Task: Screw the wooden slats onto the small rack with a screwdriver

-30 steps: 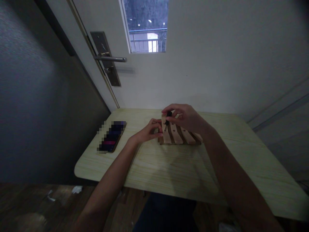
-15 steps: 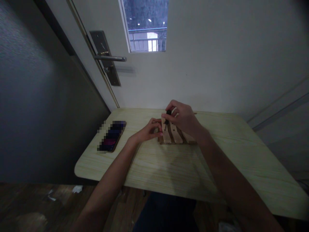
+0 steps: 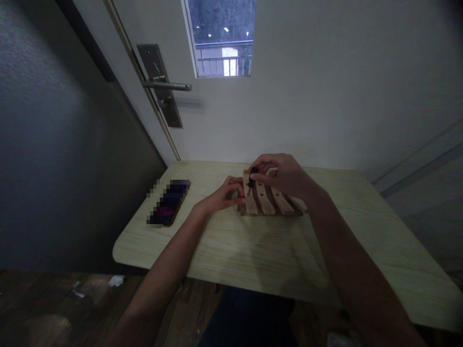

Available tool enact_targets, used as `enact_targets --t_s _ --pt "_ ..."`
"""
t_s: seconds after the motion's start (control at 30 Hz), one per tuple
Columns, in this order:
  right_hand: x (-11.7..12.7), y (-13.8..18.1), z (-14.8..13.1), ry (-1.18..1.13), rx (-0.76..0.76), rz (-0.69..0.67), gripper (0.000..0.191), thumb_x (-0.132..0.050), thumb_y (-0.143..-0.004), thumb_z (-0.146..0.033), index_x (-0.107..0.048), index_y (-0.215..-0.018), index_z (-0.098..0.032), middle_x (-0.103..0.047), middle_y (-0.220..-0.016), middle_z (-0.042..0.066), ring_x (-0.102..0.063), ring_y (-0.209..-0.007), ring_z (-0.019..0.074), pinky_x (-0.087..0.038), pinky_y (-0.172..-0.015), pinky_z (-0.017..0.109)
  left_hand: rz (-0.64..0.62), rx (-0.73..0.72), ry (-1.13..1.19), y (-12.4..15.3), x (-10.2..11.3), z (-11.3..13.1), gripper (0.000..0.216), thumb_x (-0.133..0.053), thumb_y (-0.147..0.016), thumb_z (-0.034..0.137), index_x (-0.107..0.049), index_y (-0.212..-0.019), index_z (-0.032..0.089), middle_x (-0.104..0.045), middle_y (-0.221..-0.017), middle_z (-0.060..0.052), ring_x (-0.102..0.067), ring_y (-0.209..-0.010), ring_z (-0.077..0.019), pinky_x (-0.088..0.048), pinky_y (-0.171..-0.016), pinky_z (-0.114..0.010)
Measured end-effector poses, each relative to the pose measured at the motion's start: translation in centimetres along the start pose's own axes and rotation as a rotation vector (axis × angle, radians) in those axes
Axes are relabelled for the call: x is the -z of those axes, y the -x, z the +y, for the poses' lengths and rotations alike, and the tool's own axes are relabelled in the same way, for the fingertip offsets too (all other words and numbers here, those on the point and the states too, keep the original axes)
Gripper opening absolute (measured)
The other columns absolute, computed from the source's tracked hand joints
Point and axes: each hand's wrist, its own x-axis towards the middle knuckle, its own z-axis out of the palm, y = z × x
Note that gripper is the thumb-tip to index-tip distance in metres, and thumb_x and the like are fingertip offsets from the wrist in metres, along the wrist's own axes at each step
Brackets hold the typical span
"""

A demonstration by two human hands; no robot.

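A short screwdriver (image 3: 252, 180) with a black handle is pinched between the thumb and fingers of my right hand (image 3: 285, 172). Its thin shaft points down and slightly left onto the leftmost slat of a wooden rack (image 3: 266, 205). Several angled slats with small dark holes make up the rack, which sits on a base. My left hand (image 3: 226, 195) grips the rack's left end, its fingers curled against the side. The rack's far right part is partly covered by my right hand and wrist.
A phone (image 3: 169, 202), partly pixelated, lies on the left of the pale wooden table (image 3: 253, 255). Behind the table stands a white door (image 3: 325, 86) with a metal handle (image 3: 170, 86) and a small window. A dark panel (image 3: 54, 168) is at the left.
My right hand has tilted and its wrist has shifted right, with the screwdriver leaning more. More slats of the rack show. My left hand stays in place on the rack.
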Motion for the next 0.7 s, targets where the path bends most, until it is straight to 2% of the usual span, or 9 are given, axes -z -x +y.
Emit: enact_targets --t_s 0.1,0.17,0.23,0.3,0.4,0.53,0.63,0.7 --pt "-0.5 0.0 0.1 0.068 -0.015 0.094 0.026 -0.077 -0.071 -0.035 -0.057 -0.067 -0.018 -0.059 -0.060 -0.002 -0.050 -0.055 0.0092 -0.040 -0.052 0.024 0.000 -0.003 -0.002 0.0 0.0 0.3 0.021 -0.068 -0.086 0.040 -0.060 -0.088 0.020 -0.045 -0.122 -0.009 -0.039 -0.131 -0.0260 -0.029 -0.117 -0.048" --pt "-0.8 0.1 0.2 0.099 -0.018 0.127 0.027 -0.076 -0.072 -0.035 -0.055 -0.069 -0.019 -0.056 -0.058 -0.004 -0.048 -0.052 0.0085 -0.039 -0.051 0.024 -0.003 -0.005 -0.001 -0.1 0.0 0.4 0.022 -0.068 -0.086 0.040 -0.060 -0.087 0.020 -0.045 -0.122 -0.009 -0.038 -0.131 -0.0265 -0.030 -0.117 -0.048" --pt "-0.9 0.1 0.0 0.079 -0.009 0.095 0.020 -0.073 -0.076 -0.033 -0.059 -0.081 -0.019 -0.061 -0.065 -0.003 -0.049 -0.052 0.0083 -0.039 -0.051 0.023 -0.005 0.002 -0.008 -0.1 0.1 0.5 0.022 -0.068 -0.086 0.041 -0.061 -0.087 0.020 -0.046 -0.121 -0.009 -0.039 -0.130 -0.0264 -0.030 -0.116 -0.047" --pt "-0.7 0.2 -0.2 0.050 0.049 0.038 0.016 -0.068 -0.079 -0.028 -0.064 -0.091 -0.019 -0.069 -0.084 0.001 -0.054 -0.059 0.0090 -0.043 -0.055 0.023 -0.002 0.011 -0.010 -0.1 0.1 0.5 0.023 -0.068 -0.086 0.041 -0.061 -0.086 0.019 -0.048 -0.122 -0.010 -0.039 -0.130 -0.0262 -0.030 -0.116 -0.047" --pt "0.1 0.1 -0.4 0.026 0.107 -0.035 0.015 -0.061 -0.083 -0.025 -0.070 -0.092 -0.019 -0.073 -0.093 0.005 -0.061 -0.072 0.0123 -0.047 -0.061 0.024 0.003 0.009 0.005 -0.1 0.1 0.3 0.023 -0.070 -0.084 0.041 -0.062 -0.086 0.020 -0.048 -0.125 -0.010 -0.038 -0.132 -0.0264 -0.029 -0.117 -0.047" --pt "0.7 0.0 -0.1 -0.037 0.030 -0.091 0.017 -0.064 -0.082 -0.027 -0.075 -0.091 -0.018 -0.075 -0.089 0.006 -0.065 -0.075 0.0150 -0.049 -0.063 0.026 0.005 0.003 0.009 -0.1 0.1 0.1 0.022 -0.071 -0.084 0.040 -0.063 -0.085 0.020 -0.048 -0.124 -0.011 -0.037 -0.132 -0.0263 -0.029 -0.117 -0.046" --pt "0.3 -0.1 0.2 -0.024 -0.011 0.005 0.015 -0.074 -0.075 -0.031 -0.073 -0.081 -0.018 -0.071 -0.076 0.003 -0.062 -0.068 0.0137 -0.048 -0.064 0.027 0.005 0.003 0.004 -0.1 0.0 0.1 0.022 -0.070 -0.084 0.040 -0.062 -0.086 0.019 -0.048 -0.121 -0.011 -0.040 -0.128 -0.0260 -0.031 -0.115 -0.047" --pt "-0.2 -0.2 0.3 0.008 -0.021 0.094 0.025 -0.080 -0.070 -0.038 -0.066 -0.071 -0.017 -0.064 -0.065 0.000 -0.056 -0.060 0.0117 -0.044 -0.059 0.026 0.002 0.002 0.003 -0.1 0.1 0.2 0.022 -0.069 -0.085 0.040 -0.062 -0.088 0.019 -0.048 -0.120 -0.011 -0.041 -0.126 -0.0256 -0.032 -0.115 -0.047"
